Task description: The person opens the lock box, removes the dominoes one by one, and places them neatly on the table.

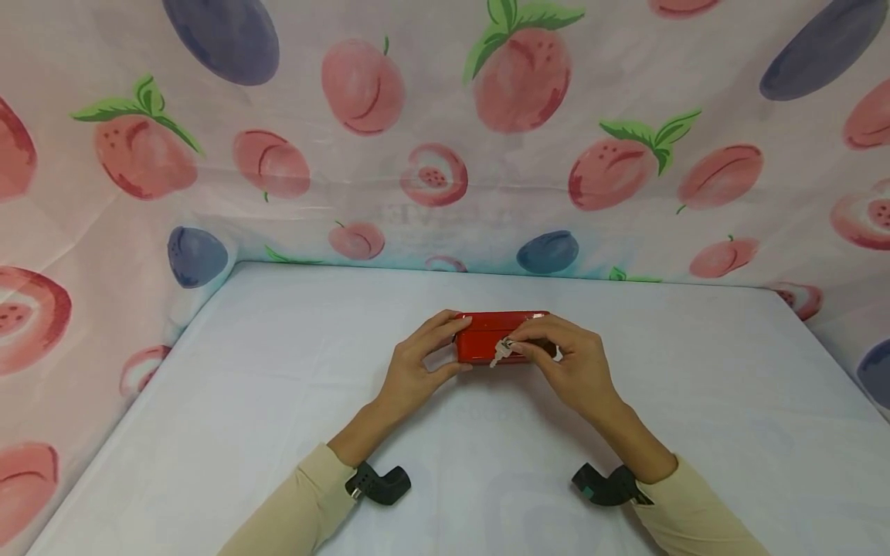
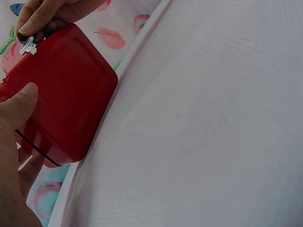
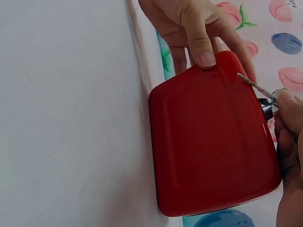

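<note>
A glossy red cash box (image 1: 480, 344) with rounded corners sits in the middle of the white table, between both hands. At its left end my left hand (image 1: 413, 367) grips it, thumb on the near side and fingers over the far edge. My right hand (image 1: 573, 367) is at the box's right part and pinches keys on a ring by thumb and fingertips. One silver key (image 1: 502, 351) hangs loose from the ring over the red surface. In the right wrist view, a dark and silver lock (image 3: 266, 109) stands out right beside those fingertips, which partly hide it.
The white cloth-covered table (image 1: 348, 463) spreads around the box. Behind and to the left rises a fruit-printed curtain (image 1: 431, 93). Each wrist wears a black camera mount, the left one (image 1: 381, 485) and the right one (image 1: 605, 486), below beige sleeves.
</note>
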`<state>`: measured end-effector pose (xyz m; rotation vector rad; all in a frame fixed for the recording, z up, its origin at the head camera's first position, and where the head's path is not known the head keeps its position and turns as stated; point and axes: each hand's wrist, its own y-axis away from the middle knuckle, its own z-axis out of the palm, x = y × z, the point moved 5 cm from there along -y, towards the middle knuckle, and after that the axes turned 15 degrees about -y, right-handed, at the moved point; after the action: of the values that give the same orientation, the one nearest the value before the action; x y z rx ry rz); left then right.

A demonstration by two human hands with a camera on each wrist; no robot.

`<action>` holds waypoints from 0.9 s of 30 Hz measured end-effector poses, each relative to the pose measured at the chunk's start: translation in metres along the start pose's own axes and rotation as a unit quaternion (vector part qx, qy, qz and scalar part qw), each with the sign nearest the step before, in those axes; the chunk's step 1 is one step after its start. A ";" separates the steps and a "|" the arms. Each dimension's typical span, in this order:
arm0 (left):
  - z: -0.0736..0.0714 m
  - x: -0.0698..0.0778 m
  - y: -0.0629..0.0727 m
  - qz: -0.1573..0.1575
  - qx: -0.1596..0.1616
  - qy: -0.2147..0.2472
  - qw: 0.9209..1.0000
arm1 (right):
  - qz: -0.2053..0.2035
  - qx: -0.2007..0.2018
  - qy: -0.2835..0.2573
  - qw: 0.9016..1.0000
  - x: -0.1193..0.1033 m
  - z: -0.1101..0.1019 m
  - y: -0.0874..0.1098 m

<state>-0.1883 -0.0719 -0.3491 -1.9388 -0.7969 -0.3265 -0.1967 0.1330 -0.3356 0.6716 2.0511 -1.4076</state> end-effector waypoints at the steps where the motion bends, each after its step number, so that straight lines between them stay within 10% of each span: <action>1: 0.000 0.000 0.000 -0.001 0.000 -0.001 1.000 | -0.001 0.001 0.001 1.000 0.000 0.000 0.000; 13: 0.018 -0.034 0.011 -0.007 -0.012 0.002 1.000 | -0.003 0.016 0.018 1.000 -0.005 0.000 0.002; 22: 0.017 -0.034 0.012 -0.018 -0.022 0.004 1.000 | -0.010 0.056 0.039 0.998 -0.009 0.006 0.005; 27: 0.017 -0.034 0.013 -0.015 -0.019 0.011 1.000 | -0.014 0.013 0.039 0.999 -0.012 0.003 0.001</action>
<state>-0.2078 -0.0743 -0.3846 -1.9570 -0.8120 -0.3835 -0.1870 0.1298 -0.3288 0.7213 2.1135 -1.4470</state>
